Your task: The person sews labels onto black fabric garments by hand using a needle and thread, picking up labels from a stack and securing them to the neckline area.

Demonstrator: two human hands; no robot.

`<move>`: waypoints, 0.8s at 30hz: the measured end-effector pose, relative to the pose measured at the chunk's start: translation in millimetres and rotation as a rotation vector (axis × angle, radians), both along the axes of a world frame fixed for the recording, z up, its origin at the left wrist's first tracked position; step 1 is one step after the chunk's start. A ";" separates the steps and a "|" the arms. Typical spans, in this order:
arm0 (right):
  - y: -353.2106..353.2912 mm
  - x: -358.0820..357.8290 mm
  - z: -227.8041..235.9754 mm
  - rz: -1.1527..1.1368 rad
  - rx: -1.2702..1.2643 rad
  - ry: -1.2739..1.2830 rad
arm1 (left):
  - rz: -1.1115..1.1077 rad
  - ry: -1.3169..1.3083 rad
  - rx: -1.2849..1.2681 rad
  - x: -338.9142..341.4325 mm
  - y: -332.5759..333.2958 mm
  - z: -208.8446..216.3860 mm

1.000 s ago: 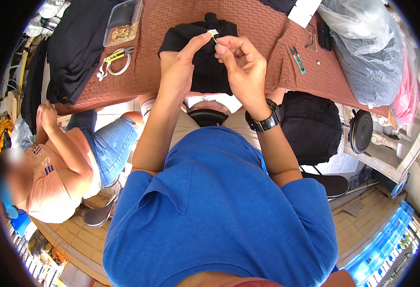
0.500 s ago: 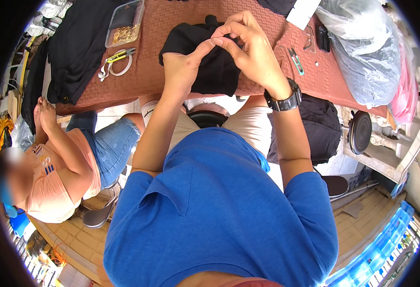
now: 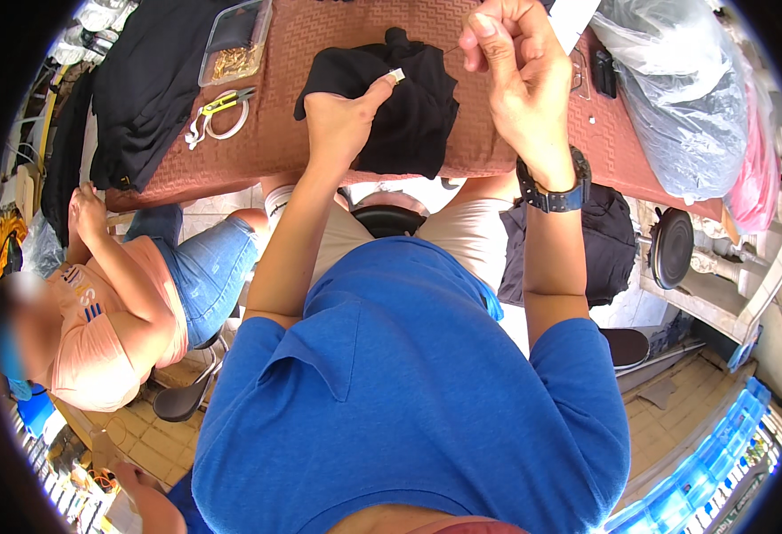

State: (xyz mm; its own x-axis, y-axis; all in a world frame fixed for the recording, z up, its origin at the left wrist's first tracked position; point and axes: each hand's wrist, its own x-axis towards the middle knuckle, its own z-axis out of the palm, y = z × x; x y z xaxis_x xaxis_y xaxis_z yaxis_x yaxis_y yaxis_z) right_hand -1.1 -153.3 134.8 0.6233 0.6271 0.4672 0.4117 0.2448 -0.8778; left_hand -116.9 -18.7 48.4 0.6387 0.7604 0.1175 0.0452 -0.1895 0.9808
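Note:
Black fabric [image 3: 409,125] lies bunched on the brown-covered table in front of me. My left hand [image 3: 342,116] grips its left side, thumb pressed down near a small white tag [image 3: 397,76] at the fold. Up and to the right, apart from the cloth, is my right hand [image 3: 524,71], wearing a black wristwatch [image 3: 556,191]. Its thumb and fingers are pinched together; whatever is between them is too small to make out. A faint thin line, possibly thread, shows between the fabric and these fingers.
To the left are yellow-handled scissors [image 3: 222,102], a white ring-shaped band [image 3: 233,125], a clear box [image 3: 256,44] with gold-coloured pieces and black cloth [image 3: 142,98]. Plastic bags [image 3: 676,98] and a black case [image 3: 603,71] lie right. A seated person [image 3: 115,311] is at my left.
My right hand has moved away from my left, up and to the right, now covering the small green snips. The white tag has come into sight. Another person's arm appears at lower left.

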 end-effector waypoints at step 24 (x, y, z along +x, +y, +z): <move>-3.0 -19.8 -55.9 -0.193 -0.158 -0.441 | -0.195 -0.350 -0.550 -3.8 -8.1 20.5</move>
